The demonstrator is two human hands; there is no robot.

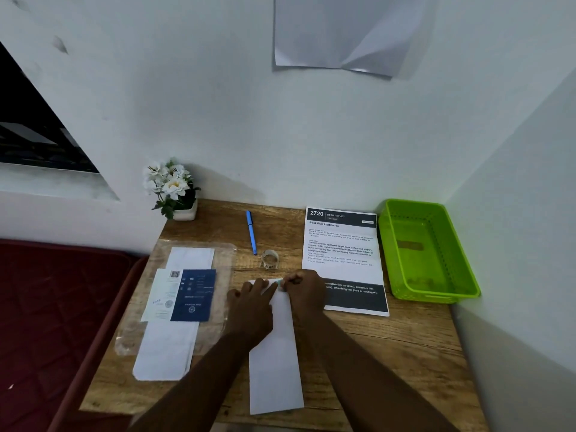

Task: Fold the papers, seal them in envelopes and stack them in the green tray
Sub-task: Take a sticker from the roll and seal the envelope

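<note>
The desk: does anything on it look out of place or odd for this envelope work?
The printed sheet beside the green tray is headed "Book Film Application", which does not match folding and sealing. The sheet on the wall curls loose at its lower edge. The green tray holds no envelopes yet.

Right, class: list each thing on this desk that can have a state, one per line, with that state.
Envelope: flat on the desk, far end under both hands.
Left hand: fingers straight, pressing the envelope.
Right hand: fingers curled at the envelope's far end.
Green tray: holds no envelopes.
Blue pen: capped, lying flat.
Tape roll: untouched.
Printed sheet: unfolded.
</note>
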